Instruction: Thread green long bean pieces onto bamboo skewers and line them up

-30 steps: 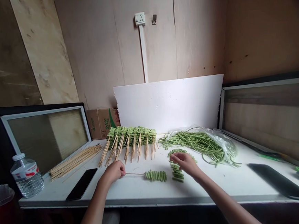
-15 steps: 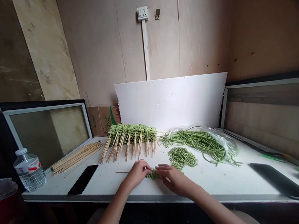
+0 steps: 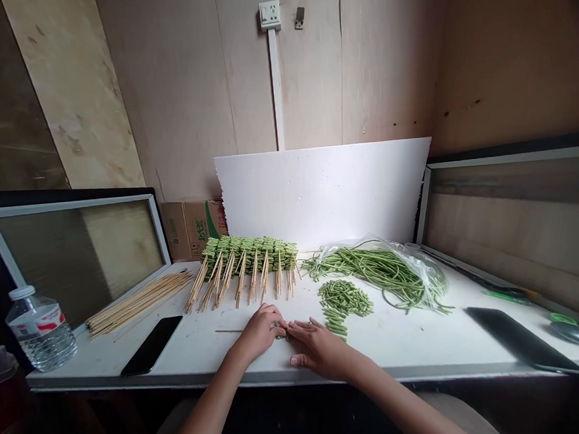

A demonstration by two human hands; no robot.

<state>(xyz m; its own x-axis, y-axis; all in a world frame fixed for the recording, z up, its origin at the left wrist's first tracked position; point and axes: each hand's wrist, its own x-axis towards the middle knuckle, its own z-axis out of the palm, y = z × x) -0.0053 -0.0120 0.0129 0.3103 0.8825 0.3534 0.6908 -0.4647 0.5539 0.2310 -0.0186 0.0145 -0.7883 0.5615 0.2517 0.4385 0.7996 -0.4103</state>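
My left hand point(image 3: 259, 331) and my right hand point(image 3: 317, 347) meet at the front middle of the white table point(image 3: 420, 347). Both press down on a bamboo skewer point(image 3: 227, 331) threaded with short green bean pieces, which the fingers mostly hide. The skewer's bare end sticks out to the left of my left hand. A small pile of cut bean pieces point(image 3: 343, 301) lies just right of my right hand. Behind my hands, finished bean skewers point(image 3: 245, 260) lie stacked in a row.
Long green beans point(image 3: 380, 270) lie on a plastic bag at the right. Bare skewers point(image 3: 136, 304), a black phone point(image 3: 152, 345) and a water bottle point(image 3: 40, 328) are at the left. A dark tray point(image 3: 522, 339) sits at the right front. A white foam board point(image 3: 325, 194) leans at the back.
My right hand left the pile of cut beans and came to the skewer. My left hand slid along it to the right, and both hands now cover the threaded beans.
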